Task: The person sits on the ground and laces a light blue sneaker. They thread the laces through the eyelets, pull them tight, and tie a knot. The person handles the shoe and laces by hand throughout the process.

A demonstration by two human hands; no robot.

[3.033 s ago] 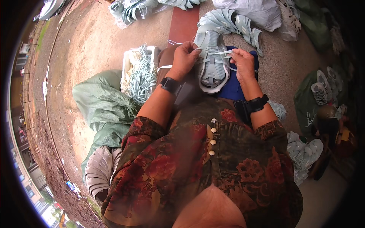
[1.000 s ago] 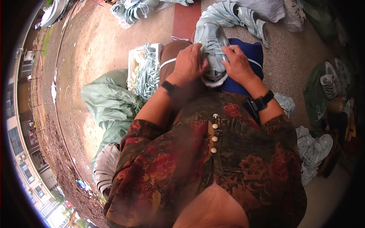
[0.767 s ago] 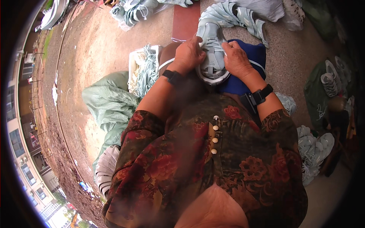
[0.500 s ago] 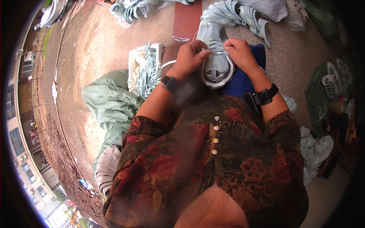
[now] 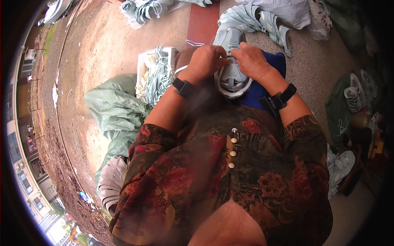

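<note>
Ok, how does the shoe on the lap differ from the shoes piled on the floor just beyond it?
The lap shoe sits upright under both hands, left hand and right hand on its lace area; the floor shoes lie untouched. The lap shoe is single, resting on a blue cloth; the floor shoes lie heaped together on bare floor, tipped at different angles. Both are the same pale grey-green.

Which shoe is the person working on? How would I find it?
Look at the blue cloth on the person's lap. A pale green shoe lies on it, sole rim toward the person, with the left hand and right hand on it. The other shoes lie untouched on the floor.
</note>
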